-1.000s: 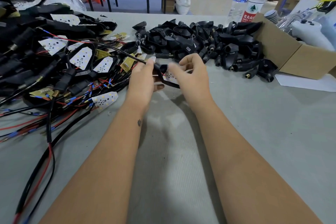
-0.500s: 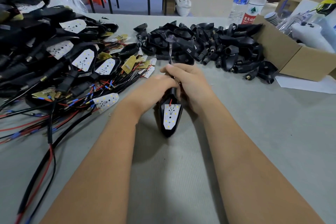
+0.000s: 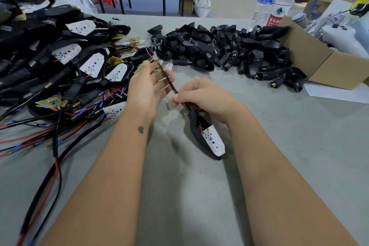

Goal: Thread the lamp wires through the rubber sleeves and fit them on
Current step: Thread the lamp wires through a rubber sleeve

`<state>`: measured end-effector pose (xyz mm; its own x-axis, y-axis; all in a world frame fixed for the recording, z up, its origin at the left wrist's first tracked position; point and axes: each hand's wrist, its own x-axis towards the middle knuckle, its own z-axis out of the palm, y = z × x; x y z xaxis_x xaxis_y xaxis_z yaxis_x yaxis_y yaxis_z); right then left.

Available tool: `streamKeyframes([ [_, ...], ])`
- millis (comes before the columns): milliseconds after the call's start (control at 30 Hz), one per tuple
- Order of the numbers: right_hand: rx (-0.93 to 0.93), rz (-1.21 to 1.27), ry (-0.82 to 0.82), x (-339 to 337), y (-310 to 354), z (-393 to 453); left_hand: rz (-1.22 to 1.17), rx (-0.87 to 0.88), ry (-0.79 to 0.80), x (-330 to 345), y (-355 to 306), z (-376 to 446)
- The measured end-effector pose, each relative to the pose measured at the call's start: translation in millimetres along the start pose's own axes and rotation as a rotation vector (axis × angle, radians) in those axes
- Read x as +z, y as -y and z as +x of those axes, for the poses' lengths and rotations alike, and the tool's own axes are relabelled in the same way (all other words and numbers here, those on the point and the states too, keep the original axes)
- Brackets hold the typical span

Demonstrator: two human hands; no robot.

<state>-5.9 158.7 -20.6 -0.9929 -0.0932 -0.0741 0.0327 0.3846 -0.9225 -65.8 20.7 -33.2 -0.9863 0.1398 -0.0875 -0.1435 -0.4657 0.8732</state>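
The right hand (image 3: 207,98) is covering the stretch of thin black sheathed wire (image 3: 169,82) passing under its curled fingers, so the grip itself is not showing. The red and blue wire ends (image 3: 150,52) are blurring; their tips cannot be told. The open black plastic lamp housing with white LED board (image 3: 207,138) is hiding its far side under the right wrist. The heap of wired black lamps (image 3: 60,62) is running off the left edge. The brown cardboard box (image 3: 319,62) is being cut by the right edge. The two clear plastic bottles (image 3: 279,2) are losing their caps at the top edge.

Wired lamps (image 3: 60,70) heaped left, rubber sleeves (image 3: 229,50) behind, box (image 3: 329,66) right
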Motion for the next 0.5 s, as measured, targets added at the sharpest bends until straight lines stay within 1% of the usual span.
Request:
streamKeyframes([
  [67, 0.004, -0.089, 0.042, 2.3, 4.3, -2.7, 0.013, 0.041, -0.058, 2.2, 1.7, 1.1],
  [100, -0.004, -0.106, 0.05, 4.0, 5.6, -3.5, 0.025, 0.053, -0.061, 3.3, 2.5, 1.6],
  [233, -0.024, -0.091, 0.066, 7.5, 9.6, -4.7, 0.03, 0.043, -0.013, 2.1, 4.2, 4.8],
  [333, -0.023, -0.119, 0.141, 4.6, 11.9, -6.1, -0.052, 0.056, -0.044, 1.4, 5.1, 7.3],
  [500, 0.055, -0.033, 0.226, 6.0, 11.3, -5.9, -0.162, 0.079, -0.107, 5.9, 7.5, 8.1],
])
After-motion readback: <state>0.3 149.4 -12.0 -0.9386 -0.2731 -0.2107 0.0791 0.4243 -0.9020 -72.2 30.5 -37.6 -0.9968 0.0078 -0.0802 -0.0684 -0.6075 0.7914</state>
